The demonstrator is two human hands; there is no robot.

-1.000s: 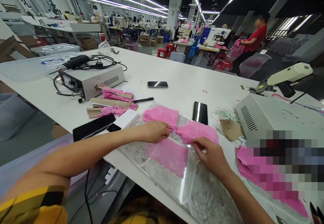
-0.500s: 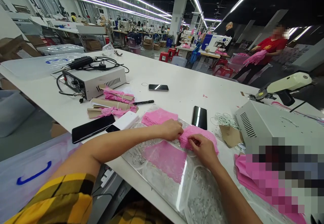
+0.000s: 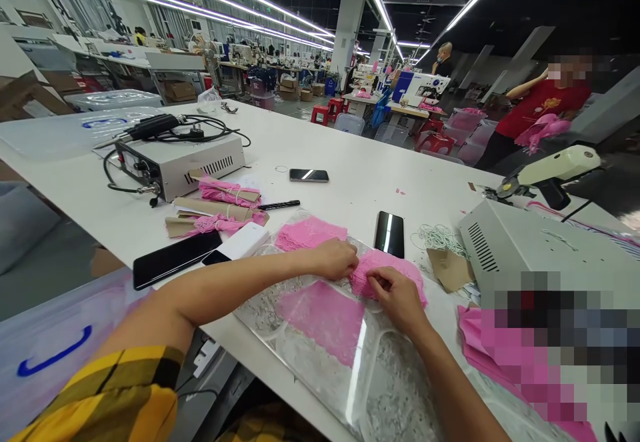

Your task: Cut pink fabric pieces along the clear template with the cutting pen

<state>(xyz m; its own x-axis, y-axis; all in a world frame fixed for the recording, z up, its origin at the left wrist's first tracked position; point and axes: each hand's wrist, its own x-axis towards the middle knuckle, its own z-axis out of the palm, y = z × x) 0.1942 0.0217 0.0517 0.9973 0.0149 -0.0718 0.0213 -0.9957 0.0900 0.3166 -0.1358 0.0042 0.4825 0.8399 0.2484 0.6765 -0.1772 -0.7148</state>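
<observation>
Pink lace piece (image 3: 395, 267) is pinched in both the left hand (image 3: 334, 258) and right hand (image 3: 399, 295), fingertips seemingly buried in it.

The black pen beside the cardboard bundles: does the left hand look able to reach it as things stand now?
Probably yes. The black pen lies bare on the white table, just beyond the left hand, with nothing between them. But that hand now pinches the pink lace piece and would have to let go first.
</observation>
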